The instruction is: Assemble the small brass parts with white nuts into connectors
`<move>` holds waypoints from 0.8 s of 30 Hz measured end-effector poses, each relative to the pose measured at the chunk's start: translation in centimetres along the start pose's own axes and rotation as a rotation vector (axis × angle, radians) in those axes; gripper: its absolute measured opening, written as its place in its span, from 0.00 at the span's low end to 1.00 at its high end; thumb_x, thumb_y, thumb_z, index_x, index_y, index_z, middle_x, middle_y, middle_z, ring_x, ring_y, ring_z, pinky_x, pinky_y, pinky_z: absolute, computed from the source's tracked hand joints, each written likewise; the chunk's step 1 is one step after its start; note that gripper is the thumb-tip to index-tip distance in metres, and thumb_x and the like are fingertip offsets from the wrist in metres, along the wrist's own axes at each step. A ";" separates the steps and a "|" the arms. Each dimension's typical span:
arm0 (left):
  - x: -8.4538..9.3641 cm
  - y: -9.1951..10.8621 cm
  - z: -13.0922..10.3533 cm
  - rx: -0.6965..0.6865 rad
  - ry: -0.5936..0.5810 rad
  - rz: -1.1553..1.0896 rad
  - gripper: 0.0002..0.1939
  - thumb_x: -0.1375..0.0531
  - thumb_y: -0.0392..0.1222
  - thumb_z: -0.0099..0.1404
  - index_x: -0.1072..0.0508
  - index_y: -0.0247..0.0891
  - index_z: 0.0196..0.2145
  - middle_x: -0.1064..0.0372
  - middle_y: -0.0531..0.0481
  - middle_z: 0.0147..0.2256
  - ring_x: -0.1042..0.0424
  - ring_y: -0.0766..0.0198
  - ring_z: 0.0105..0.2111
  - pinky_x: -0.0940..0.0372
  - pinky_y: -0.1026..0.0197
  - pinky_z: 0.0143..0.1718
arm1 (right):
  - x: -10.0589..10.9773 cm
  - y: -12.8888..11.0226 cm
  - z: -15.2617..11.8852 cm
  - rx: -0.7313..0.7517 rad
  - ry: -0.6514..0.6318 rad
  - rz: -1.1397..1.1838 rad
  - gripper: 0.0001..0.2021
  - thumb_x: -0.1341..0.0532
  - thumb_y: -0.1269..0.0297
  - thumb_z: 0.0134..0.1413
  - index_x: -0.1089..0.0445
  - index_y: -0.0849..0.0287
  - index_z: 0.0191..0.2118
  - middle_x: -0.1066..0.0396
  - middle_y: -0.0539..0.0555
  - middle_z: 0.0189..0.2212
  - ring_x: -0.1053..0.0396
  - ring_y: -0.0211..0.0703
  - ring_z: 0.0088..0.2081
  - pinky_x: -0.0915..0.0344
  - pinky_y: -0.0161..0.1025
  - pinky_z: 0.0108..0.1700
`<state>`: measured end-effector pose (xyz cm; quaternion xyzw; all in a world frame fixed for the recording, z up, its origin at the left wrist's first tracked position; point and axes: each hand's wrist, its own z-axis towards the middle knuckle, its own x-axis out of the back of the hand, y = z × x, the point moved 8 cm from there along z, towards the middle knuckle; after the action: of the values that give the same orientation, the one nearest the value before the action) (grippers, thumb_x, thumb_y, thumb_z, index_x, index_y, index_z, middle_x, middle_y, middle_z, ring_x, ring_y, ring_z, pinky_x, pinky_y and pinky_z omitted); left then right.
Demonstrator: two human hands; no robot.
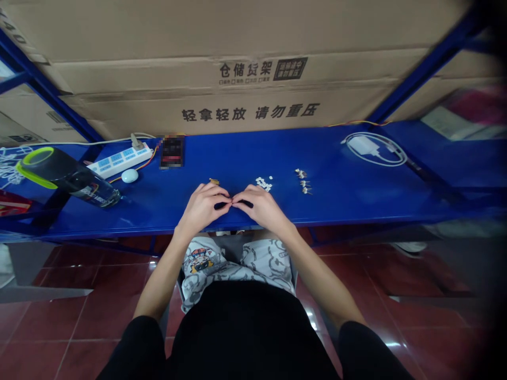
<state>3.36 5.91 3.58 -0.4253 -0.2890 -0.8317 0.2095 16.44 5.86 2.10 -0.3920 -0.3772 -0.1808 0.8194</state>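
Over the front of the blue tabletop (pixel 340 195), my left hand (pixel 206 207) and my right hand (pixel 257 207) meet fingertip to fingertip. Thumb and forefinger are pinched together on both; whatever they hold is too small to make out. A small yellowish-brown piece (pixel 214 181) lies just behind my left hand, partly covered by it. Several small white pieces (pixel 263 183) sit in a loose pile behind my right hand. Farther right is a short row of small white pieces with thin, pin-like ends (pixel 304 182).
At the left stand a tilted dark bottle (pixel 75 177) with a lime-green rim, a white power strip (pixel 121 160) and a small white rounded object (pixel 129 175). A dark, blurred-out box (pixel 171 152) lies near the back. A white charger with coiled cable (pixel 372 148) rests at right. Cardboard boxes (pixel 138 111) form the back.
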 end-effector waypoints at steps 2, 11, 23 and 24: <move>0.0 0.1 0.0 0.002 0.002 -0.002 0.08 0.39 0.40 0.71 0.19 0.43 0.38 0.20 0.51 0.42 0.27 0.57 0.44 0.38 0.52 0.46 | 0.1 -0.1 0.1 0.010 -0.006 0.007 0.06 0.39 0.66 0.66 0.23 0.54 0.39 0.21 0.53 0.37 0.30 0.47 0.41 0.35 0.45 0.47; -0.1 -0.2 0.1 0.031 -0.007 -0.007 0.08 0.39 0.42 0.71 0.19 0.45 0.38 0.20 0.53 0.42 0.26 0.57 0.44 0.38 0.51 0.47 | 1.3 0.4 -0.1 0.022 -0.044 -0.001 0.08 0.39 0.68 0.65 0.22 0.54 0.37 0.21 0.53 0.37 0.30 0.48 0.41 0.34 0.46 0.46; -0.4 -0.6 -0.1 0.039 -0.007 -0.065 0.09 0.39 0.48 0.72 0.19 0.46 0.41 0.20 0.52 0.43 0.26 0.58 0.43 0.35 0.52 0.47 | 2.7 -0.1 -0.7 0.006 -0.007 -0.210 0.14 0.45 0.71 0.66 0.23 0.53 0.45 0.23 0.54 0.48 0.30 0.51 0.49 0.38 0.50 0.52; -0.4 -0.6 -0.1 0.032 -0.008 -0.071 0.09 0.39 0.48 0.72 0.19 0.46 0.41 0.20 0.52 0.42 0.26 0.58 0.43 0.35 0.53 0.47 | 2.5 -0.4 -0.6 0.013 -0.019 -0.199 0.13 0.45 0.69 0.67 0.23 0.53 0.46 0.23 0.54 0.48 0.30 0.51 0.48 0.38 0.50 0.52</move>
<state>3.20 6.30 3.00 -0.4148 -0.3181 -0.8321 0.1855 18.10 5.17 3.94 -0.3490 -0.4230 -0.2549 0.7964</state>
